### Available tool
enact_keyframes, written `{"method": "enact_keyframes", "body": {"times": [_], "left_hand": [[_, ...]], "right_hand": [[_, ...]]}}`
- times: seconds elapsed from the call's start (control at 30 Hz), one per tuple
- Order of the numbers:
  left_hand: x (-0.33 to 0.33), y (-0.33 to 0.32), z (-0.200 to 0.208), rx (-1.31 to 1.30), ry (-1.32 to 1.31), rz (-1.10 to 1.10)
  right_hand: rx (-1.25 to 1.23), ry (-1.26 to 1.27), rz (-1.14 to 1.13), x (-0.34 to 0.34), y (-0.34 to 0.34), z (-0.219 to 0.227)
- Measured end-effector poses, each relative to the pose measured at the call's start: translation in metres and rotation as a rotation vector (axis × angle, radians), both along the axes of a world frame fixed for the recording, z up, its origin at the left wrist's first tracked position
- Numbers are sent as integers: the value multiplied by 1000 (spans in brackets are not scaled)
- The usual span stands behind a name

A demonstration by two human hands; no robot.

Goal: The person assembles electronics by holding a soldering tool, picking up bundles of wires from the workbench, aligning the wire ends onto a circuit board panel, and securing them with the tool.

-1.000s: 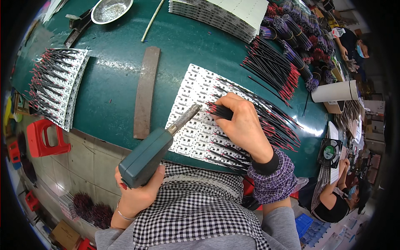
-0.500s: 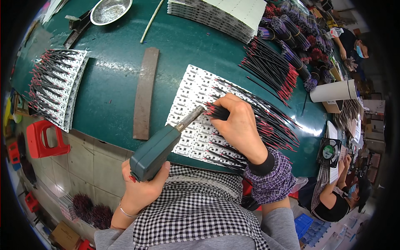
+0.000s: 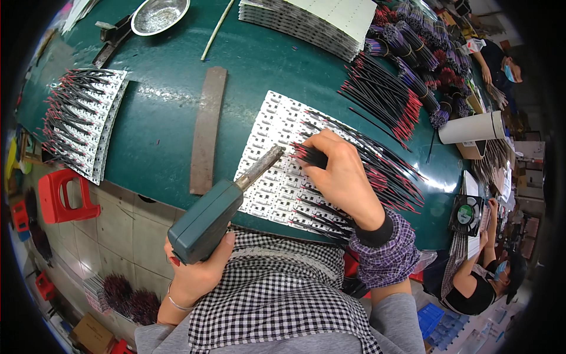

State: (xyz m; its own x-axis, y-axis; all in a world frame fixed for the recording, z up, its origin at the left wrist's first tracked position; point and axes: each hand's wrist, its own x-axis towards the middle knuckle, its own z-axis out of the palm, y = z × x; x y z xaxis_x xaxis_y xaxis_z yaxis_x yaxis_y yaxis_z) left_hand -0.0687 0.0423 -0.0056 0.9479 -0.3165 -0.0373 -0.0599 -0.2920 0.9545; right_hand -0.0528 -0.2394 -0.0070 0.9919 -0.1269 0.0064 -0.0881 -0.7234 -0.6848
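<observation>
My left hand [image 3: 199, 265] is wrapped round the handle of a dark green soldering gun [image 3: 206, 221]. Its metal tip reaches over a white panel of small circuit boards [image 3: 262, 141] and ends just short of the wires in my other hand. Pinched in my right hand [image 3: 342, 171] is a bunch of short black wires [image 3: 309, 156] with red ends, which point left toward that tip. Rows of black wires [image 3: 389, 177] lie across the panel's right part, partly hidden under my right hand and wrist.
A brown flat bar [image 3: 207, 130] lies left of the panel. Further left is a wired panel stack [image 3: 97, 124]. At the back are a metal bowl [image 3: 159, 16] and stacked white panels [image 3: 306, 26]; loose wires [image 3: 380, 97] lie right. Two people work at the right.
My left hand and the soldering gun have shifted a little left, and the tip has drawn back from the wire ends. My right hand has barely moved and keeps its wires.
</observation>
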Motion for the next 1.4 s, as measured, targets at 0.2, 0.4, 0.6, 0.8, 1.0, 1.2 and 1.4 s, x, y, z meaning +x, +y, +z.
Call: {"method": "enact_keyframes", "body": {"times": [0.2,0.4,0.6,0.8,1.0,1.2,1.4], "left_hand": [[-6,-3,9,-114,222,166],[-8,0,8,-144,286,176],[-8,1,4,-112,180,123],[-6,1,1,-97,127,65],[-9,3,-8,5,-41,-17],[-4,-3,-3,-42,11,-26],[-2,-2,3,-21,86,-52]], "right_hand": [[74,-118,-43,-15,0,22],[130,-12,-41,-18,10,12],[-42,4,-9,-14,12,4],[98,14,-79,-13,15,5],[47,23,-63,-12,15,3],[45,-4,-77,-12,15,2],[56,35,-68,-12,14,3]]}}
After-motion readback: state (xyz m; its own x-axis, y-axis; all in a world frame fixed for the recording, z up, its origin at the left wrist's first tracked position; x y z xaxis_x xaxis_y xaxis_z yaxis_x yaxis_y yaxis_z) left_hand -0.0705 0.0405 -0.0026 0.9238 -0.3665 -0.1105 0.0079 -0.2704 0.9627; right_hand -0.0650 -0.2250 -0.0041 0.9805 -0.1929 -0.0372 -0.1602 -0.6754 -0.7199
